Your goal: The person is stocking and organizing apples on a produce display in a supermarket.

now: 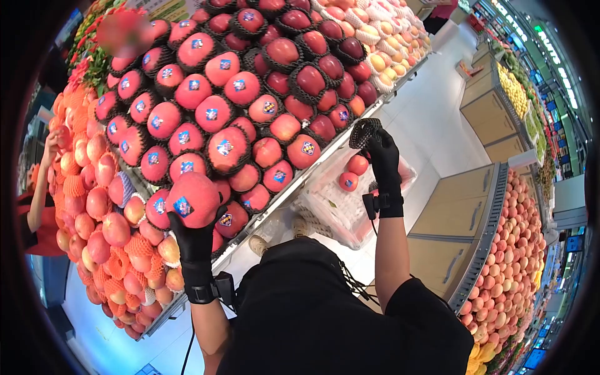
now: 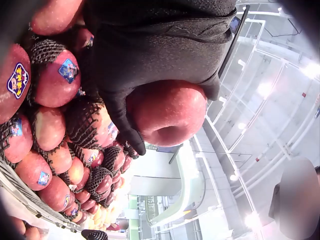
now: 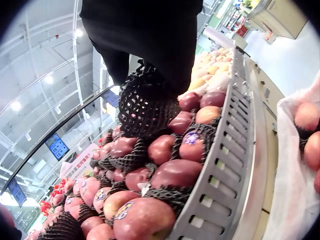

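My black-gloved left hand (image 1: pixel 192 245) grips a large red apple (image 1: pixel 193 200) with a blue sticker, held above the apple display. In the left wrist view the fingers and thumb of the left hand (image 2: pixel 155 55) curl round the apple (image 2: pixel 172 112). My gloved right hand (image 1: pixel 384 164) is raised beyond the display's front edge and pinches a black foam net (image 1: pixel 364 133). The right wrist view has the net (image 3: pixel 145 107) hanging from the right hand (image 3: pixel 145 40), with no fruit visible through its mesh.
Netted apples (image 1: pixel 212 112) fill the sloping display behind a grey slatted edge (image 3: pixel 227 165). A white-lined crate (image 1: pixel 340 215) with a few apples stands low between display and cabinets (image 1: pixel 450 206). Peaches (image 1: pixel 506 250) lie at right; another person's arm (image 1: pixel 42 181) reaches in at left.
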